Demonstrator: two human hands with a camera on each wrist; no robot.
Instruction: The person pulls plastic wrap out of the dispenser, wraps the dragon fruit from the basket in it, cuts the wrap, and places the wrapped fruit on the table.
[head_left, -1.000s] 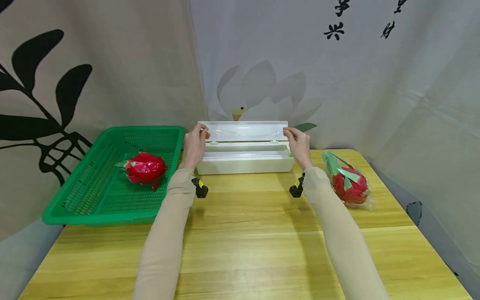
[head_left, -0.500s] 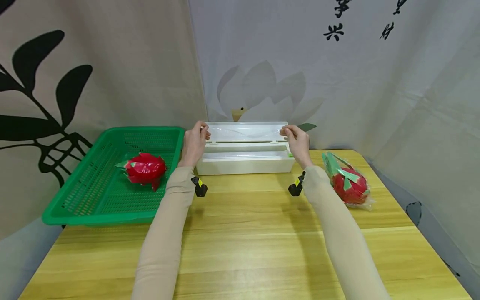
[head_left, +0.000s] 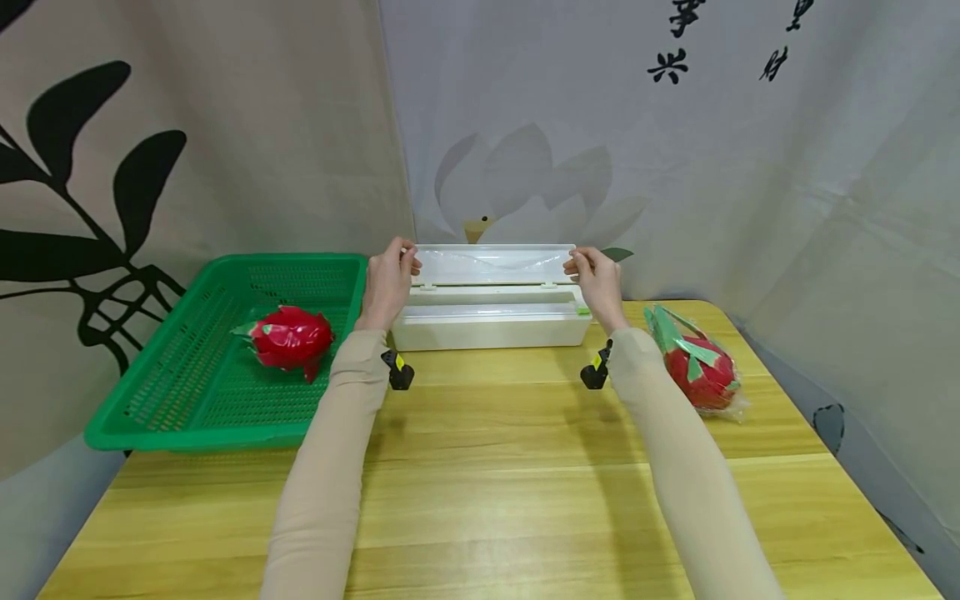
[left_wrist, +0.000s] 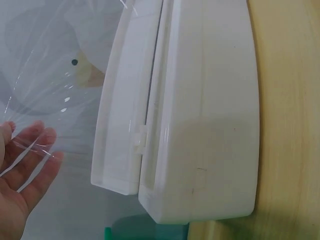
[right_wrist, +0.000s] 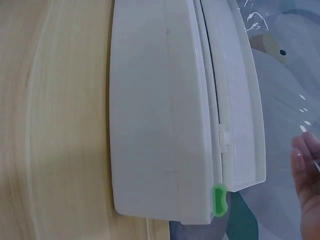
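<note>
A white cling film dispenser stands at the back of the table, its lid tipped back. Clear cling film stretches between both hands, above the dispenser and in front of the lid in the head view. At the left end my left hand pinches one side of the film, which gathers in creases at the fingertips in the left wrist view. Its other side is pinched by my right hand near the lid's right corner. A green slider shows at the dispenser's right end.
On the left a green plastic basket holds a red dragon fruit. Another dragon fruit, wrapped in clear film, lies right of the right forearm. Printed cloth hangs behind the wooden table.
The right hand shifts slightly inward, then back out to the right. Both hands keep their pinch on the film, and the left hand stays nearly still.
</note>
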